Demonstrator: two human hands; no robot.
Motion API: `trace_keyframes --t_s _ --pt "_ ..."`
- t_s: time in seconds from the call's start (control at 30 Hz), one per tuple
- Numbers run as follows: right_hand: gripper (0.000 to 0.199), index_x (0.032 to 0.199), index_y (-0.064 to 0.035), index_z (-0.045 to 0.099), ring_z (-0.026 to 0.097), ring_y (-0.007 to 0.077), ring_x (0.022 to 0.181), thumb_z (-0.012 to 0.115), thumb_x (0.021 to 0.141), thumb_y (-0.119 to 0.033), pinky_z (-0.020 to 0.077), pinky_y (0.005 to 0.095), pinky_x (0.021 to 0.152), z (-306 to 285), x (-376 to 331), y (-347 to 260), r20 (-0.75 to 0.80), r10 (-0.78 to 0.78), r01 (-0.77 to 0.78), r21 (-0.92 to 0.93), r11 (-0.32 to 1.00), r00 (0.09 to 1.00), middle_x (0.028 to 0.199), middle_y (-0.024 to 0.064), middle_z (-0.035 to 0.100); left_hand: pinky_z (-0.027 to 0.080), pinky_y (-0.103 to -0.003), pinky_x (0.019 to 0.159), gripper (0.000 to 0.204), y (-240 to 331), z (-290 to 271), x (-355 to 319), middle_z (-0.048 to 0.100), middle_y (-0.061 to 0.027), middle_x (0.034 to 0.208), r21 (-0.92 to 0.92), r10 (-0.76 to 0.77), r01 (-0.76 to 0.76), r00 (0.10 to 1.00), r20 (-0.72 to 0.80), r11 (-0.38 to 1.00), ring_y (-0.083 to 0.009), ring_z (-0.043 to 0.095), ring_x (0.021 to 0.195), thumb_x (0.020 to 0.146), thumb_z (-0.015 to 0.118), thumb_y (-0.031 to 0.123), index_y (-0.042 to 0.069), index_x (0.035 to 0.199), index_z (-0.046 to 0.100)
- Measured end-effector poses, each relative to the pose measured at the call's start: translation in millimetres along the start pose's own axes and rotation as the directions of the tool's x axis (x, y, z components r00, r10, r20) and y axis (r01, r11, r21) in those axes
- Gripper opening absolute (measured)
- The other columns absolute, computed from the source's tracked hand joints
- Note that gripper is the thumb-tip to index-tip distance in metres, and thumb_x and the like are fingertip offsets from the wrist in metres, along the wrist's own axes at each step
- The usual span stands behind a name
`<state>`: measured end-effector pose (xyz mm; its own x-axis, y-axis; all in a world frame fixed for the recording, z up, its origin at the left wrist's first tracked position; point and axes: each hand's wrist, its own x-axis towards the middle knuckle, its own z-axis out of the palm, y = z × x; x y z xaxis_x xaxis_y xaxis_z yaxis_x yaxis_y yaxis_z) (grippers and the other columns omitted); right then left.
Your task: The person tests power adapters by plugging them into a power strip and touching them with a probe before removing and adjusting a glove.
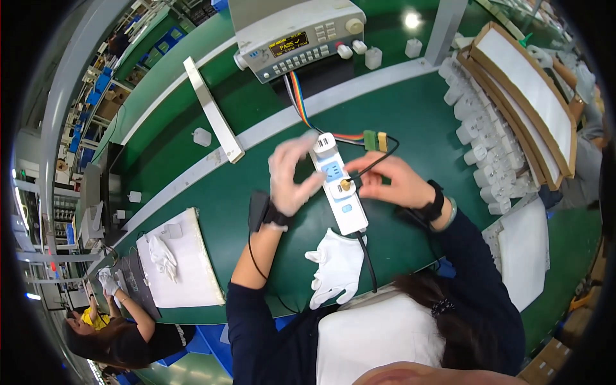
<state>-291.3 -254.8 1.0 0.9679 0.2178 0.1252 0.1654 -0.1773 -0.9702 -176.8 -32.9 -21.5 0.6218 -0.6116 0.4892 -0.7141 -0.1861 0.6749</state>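
A white power strip [348, 215] with blue sockets lies lengthwise on the green table in front of me. Plugged into its far end is a white charger [325, 144]; a second white charger [338, 190] sits lower, with a brass-coloured plug [346, 185] on a black cable at its face. My left hand [292, 176], in a white glove, is beside the strip's left edge, thumb and fingers apart around the far part. My bare right hand [393, 181] is at the right edge, thumb and forefinger parted close to the brass-coloured plug. Whether either hand touches the strip is unclear.
A grey bench tester [298, 42] with a lit screen stands at the back, its ribbon wires reaching a green connector [370, 140]. An empty white glove [337, 266] lies near me. Many white chargers [478, 138] and cardboard trays [529, 96] fill the right. A co-worker sits at left.
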Motion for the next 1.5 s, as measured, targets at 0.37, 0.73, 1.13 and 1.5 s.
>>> trace_keyframes --t_s 0.37,0.73,1.13,1.5 --pt "0.016 0.099 -0.0015 0.065 0.055 0.0150 0.076 0.057 0.088 -0.010 0.0434 0.0267 0.068 8.4 35.5 -21.0 -0.223 -0.345 0.327 -0.117 0.938 0.912 0.088 0.0067 0.061 0.045 -0.040 0.087 0.048 13.5 31.9 -15.7 0.064 -0.0128 0.107 -0.109 0.086 -0.065 0.977 0.193 0.992 -0.0331 0.060 0.098 0.065 0.071 0.012 0.006 0.111 0.059" --pt "0.018 0.098 0.0021 0.063 0.057 0.0170 0.085 0.056 0.089 -0.012 0.0447 0.0283 0.079 12.8 78.1 21.3 -0.241 -0.241 0.111 -0.453 0.885 0.940 0.098 0.0064 0.065 0.044 -0.037 0.087 0.039 17.2 26.8 -22.1 0.063 -0.0127 0.108 -0.173 0.067 -0.032 0.977 0.202 0.984 -0.0314 0.060 0.099 0.072 0.067 0.010 0.004 0.110 0.059" --pt "0.035 0.122 -0.0036 0.055 0.050 0.0115 0.093 0.058 0.090 -0.016 0.0426 0.0231 0.082 9.0 32.2 42.6 -0.240 0.044 -0.022 0.093 0.995 0.970 0.108 0.0020 0.053 0.048 -0.037 0.089 0.052 -112.4 -70.2 82.3 0.059 -0.0169 0.112 0.207 -0.229 0.251 0.966 -0.122 0.946 -0.0317 0.060 0.099 0.077 0.059 0.003 0.007 0.128 0.048" --pt "0.029 0.120 -0.0027 0.056 0.051 0.0081 0.084 0.052 0.095 -0.017 0.0444 0.0226 0.078 -1.9 22.5 55.8 -0.203 0.270 -0.146 0.477 0.867 0.941 0.093 -0.0006 0.054 0.053 -0.043 0.074 0.027 -199.3 -152.9 57.8 0.059 -0.0184 0.105 0.956 -0.361 0.226 0.921 -0.148 0.184 -0.0357 0.063 0.088 0.085 0.047 0.018 0.009 0.110 0.054"
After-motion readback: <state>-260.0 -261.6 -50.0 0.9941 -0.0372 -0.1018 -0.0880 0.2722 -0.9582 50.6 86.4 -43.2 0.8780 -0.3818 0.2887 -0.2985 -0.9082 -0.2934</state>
